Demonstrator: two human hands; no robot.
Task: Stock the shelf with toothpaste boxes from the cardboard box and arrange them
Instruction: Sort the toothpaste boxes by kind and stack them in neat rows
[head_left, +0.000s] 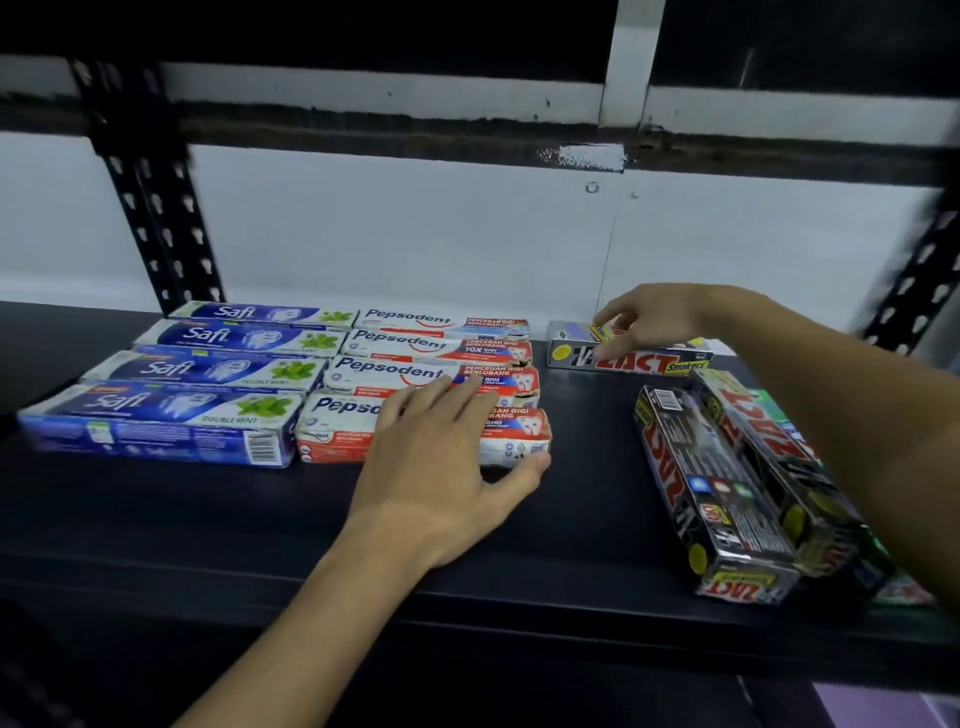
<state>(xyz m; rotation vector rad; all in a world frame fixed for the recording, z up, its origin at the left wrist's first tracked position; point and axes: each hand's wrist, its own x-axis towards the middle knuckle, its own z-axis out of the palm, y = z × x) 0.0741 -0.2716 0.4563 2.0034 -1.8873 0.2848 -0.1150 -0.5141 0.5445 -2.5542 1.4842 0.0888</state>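
Closest to me are the person's two forearms, reaching in over the front edge of the dark shelf (156, 519). That board is the biggest thing here, with a white wall behind it and black slotted uprights at either side.

On the left half lie two tidy columns of toothpaste boxes, four deep and touching: blue Safi boxes (171, 410) on the outside, red-and-white Pepsodent boxes (337, 421) just beside them.

On the right, two silver-black Zact boxes (717, 499) lie side by side, pointing front to back. A green box peeks from under the right forearm.

A single Zact box (634, 361) lies crosswise near the back wall.

The left hand (441, 467) lies flat, fingers straight, on the front Pepsodent box, with the thumb at its right end. The right hand (649, 317) rests on top of the single Zact box, fingers bent down onto it; I can't tell whether it is gripping.
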